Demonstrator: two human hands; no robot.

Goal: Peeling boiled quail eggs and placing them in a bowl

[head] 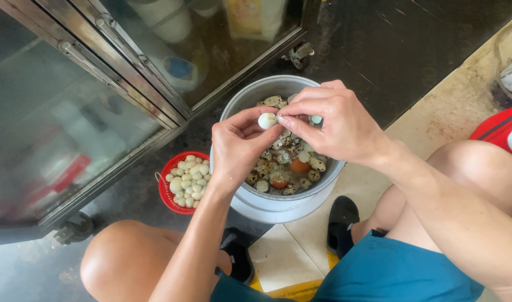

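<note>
My left hand (238, 146) pinches a small white peeled egg (266, 120) between thumb and fingers. My right hand (330, 124) meets it from the right, its fingertips on the same egg. Both hands hover over a grey metal pot (278, 208) on the floor, filled with speckled small eggs, bits of shell and two larger brown eggs (299, 166) in water. A red plastic basket (165, 193) left of the pot holds several peeled white eggs (189, 180).
A glass-doored metal cabinet (99, 72) on castors stands at the left and behind the pot. My bare knees (122, 263) flank the pot, with black shoes (342, 223) on the tiled floor. A red object (505, 131) lies at the right edge.
</note>
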